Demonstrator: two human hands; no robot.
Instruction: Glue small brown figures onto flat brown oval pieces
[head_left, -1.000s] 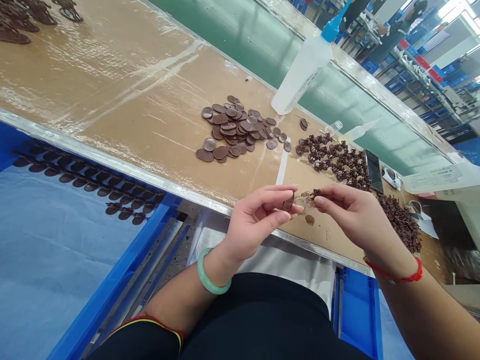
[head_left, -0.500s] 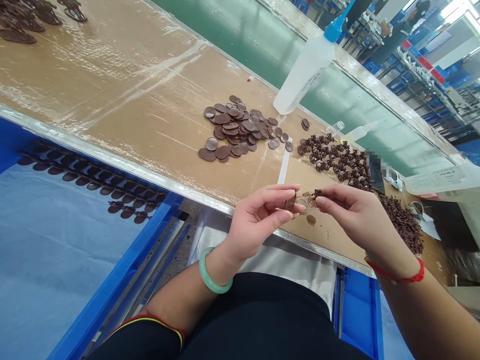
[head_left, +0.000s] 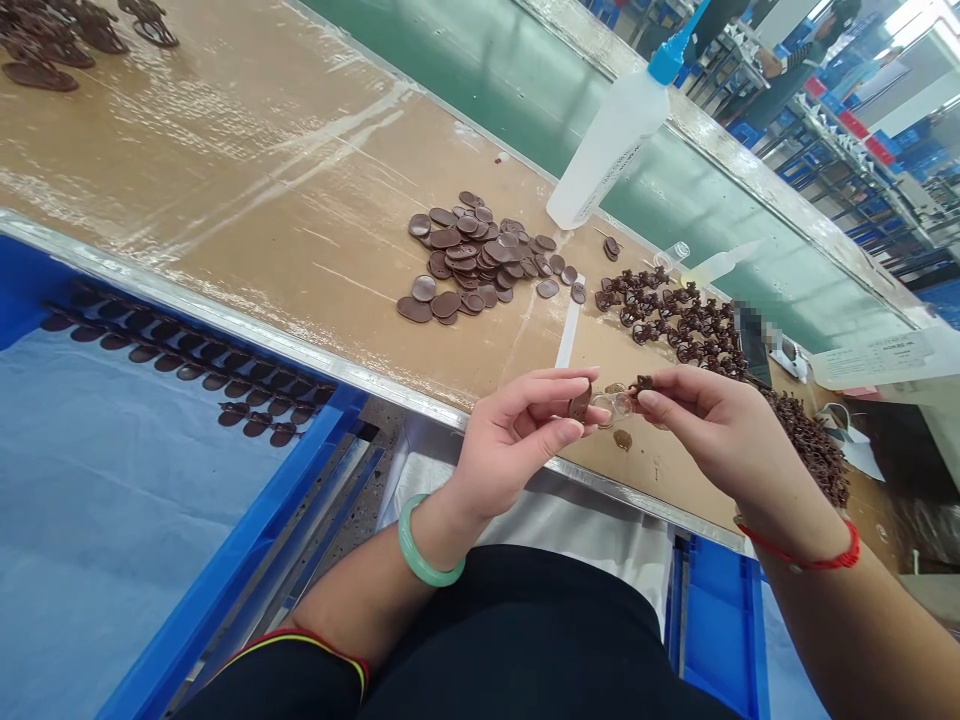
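My left hand (head_left: 517, 430) pinches a small brown oval disc (head_left: 579, 403) between thumb and fingers, just above the bench's near edge. My right hand (head_left: 705, 420) pinches a small dark brown clip piece (head_left: 642, 383) close to the disc, with a small clear ring part (head_left: 615, 403) between the two hands. A single brown piece (head_left: 622, 439) lies on the bench just below them. Further back lie a pile of brown oval discs (head_left: 480, 255) and a heap of dark brown clip pieces (head_left: 675, 315).
A squeeze bottle with a blue nozzle (head_left: 611, 135) stands behind the discs. Rows of brown pieces (head_left: 172, 360) lie on a sheet in the blue tray (head_left: 247, 560) at left. A green conveyor (head_left: 525, 90) runs behind the bench. More brown pieces (head_left: 52, 40) sit far left.
My right hand has shifted slightly right and up with the clip piece. The left hand has stayed almost still.
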